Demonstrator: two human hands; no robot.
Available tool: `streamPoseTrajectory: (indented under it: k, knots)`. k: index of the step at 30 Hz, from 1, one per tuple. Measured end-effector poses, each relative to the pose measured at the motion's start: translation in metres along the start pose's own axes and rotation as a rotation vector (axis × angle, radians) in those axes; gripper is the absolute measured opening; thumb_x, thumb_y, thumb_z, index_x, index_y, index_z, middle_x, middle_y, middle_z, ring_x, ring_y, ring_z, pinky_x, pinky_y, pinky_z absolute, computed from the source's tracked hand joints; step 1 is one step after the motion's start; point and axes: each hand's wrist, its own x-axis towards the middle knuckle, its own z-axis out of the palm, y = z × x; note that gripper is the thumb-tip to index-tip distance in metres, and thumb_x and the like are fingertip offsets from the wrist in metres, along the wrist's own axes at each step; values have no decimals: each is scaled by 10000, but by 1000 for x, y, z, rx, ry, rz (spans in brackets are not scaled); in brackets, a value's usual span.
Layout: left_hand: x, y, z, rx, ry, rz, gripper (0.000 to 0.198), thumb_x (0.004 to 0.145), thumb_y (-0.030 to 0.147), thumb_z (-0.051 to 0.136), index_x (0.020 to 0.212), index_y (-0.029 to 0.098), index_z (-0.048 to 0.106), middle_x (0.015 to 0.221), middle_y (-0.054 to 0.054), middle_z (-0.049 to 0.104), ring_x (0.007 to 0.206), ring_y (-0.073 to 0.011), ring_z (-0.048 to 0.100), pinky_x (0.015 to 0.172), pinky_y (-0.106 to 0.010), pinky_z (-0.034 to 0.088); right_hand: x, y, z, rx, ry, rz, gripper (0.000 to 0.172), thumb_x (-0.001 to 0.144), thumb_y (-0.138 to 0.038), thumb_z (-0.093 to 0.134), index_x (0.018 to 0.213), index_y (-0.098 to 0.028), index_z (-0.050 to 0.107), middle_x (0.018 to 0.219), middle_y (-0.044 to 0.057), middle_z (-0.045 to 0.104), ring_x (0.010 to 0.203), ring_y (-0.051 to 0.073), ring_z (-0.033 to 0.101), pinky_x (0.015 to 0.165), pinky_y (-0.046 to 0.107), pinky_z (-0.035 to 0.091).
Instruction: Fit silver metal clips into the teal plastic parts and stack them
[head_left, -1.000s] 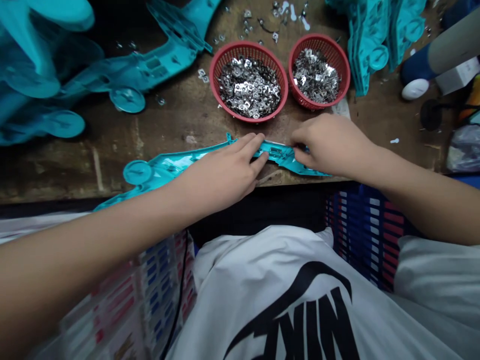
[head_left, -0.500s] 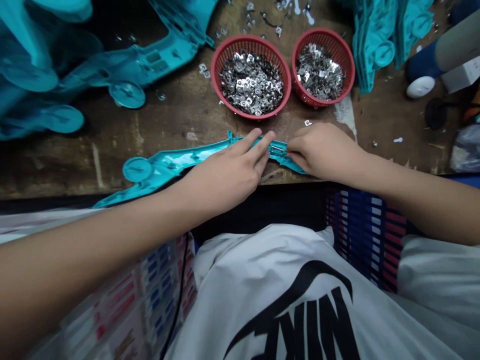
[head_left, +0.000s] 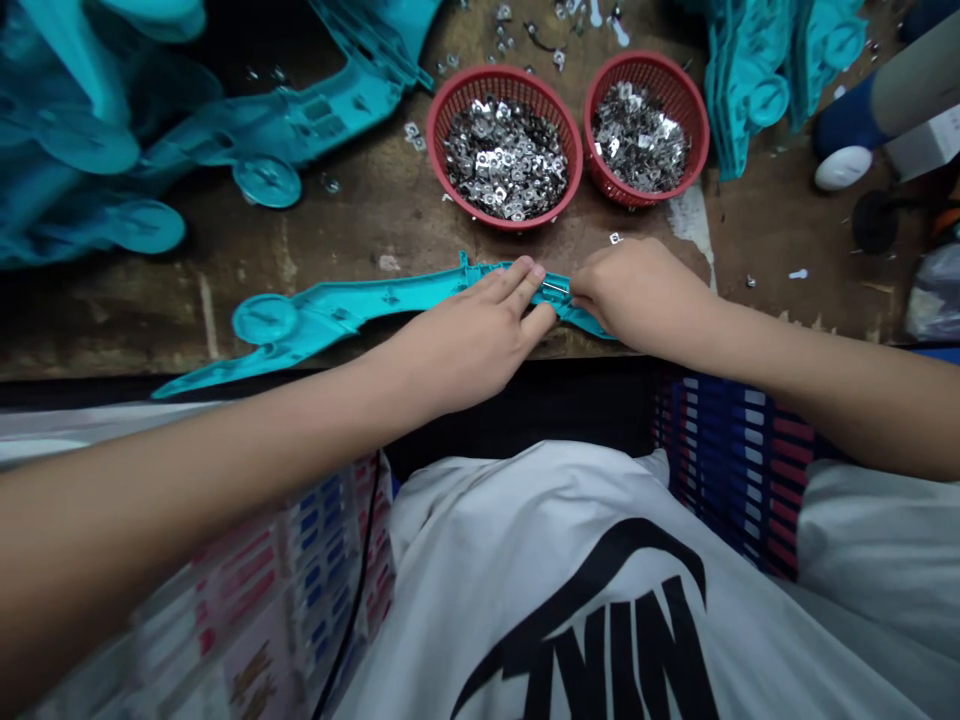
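Note:
A long, curved teal plastic part (head_left: 397,296) with a round disc at its left end lies along the table's front edge. My left hand (head_left: 480,335) grips it near its right end, two fingers laid over it and the thumb at its near side. Closed in a pinch, my right hand (head_left: 641,295) is at the part's right tip. A thin metal rod (head_left: 555,288) lies over the part between my hands and runs to my right fingertips; its other end is hidden by them. A small metal clip (head_left: 616,238) lies just behind my right hand.
Two red baskets, a larger one (head_left: 505,222) and a smaller one (head_left: 646,198), hold small metal pieces behind my hands. Teal parts (head_left: 300,125) pile up at the left, with more stacked teal parts (head_left: 750,90) at back right. Loose metal bits lie scattered.
The teal part's left end has swung slightly left and up in view. My left thumb has spread away from the fingers. My right hand stays pinched at the same end.

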Motion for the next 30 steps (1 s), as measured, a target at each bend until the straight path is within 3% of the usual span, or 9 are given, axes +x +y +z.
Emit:
streamPoseTrajectory:
  k: [9,14,17,22,30]
  knots:
    - [5,-9,-11,-31,-17,-19,639,1163,82,472,1762,-37,662,1986,-384,562,1943,-481,500,1565,-694,528,1,6,14,82,78,8,440,1172,-182,533,1230,-124,966,1191,268,939,1031,407,837,916,475,559]
    - [2,-16,-10,-45,63,-44,576,1169,151,556,1722,70,694,2094,-316,431,1929,-449,540,1536,-656,577,-10,34,-1,131,140,60,420,1182,-296,600,1294,-152,978,1181,245,950,1108,446,856,962,514,598]
    - [1,-19,-7,-2,42,-3,566,1188,162,523,1724,81,688,2070,-290,495,1926,-477,534,1500,-684,609,-16,44,-12,254,243,89,403,1208,-357,659,1423,-183,953,1203,198,961,1122,396,865,988,499,597]
    - [1,-16,-9,47,0,15,587,1220,145,448,1739,111,722,1986,-265,624,1904,-508,549,1415,-726,677,-20,32,-24,429,285,101,422,1175,-314,696,1549,-262,884,1284,141,965,1157,338,873,1024,463,597]
    - [1,-20,-7,3,12,30,634,1192,145,548,1795,194,739,1972,-220,656,1908,-485,551,1474,-715,632,-18,19,-28,382,207,77,472,1150,-270,612,1561,-299,842,1311,99,947,1194,349,870,1045,439,593]
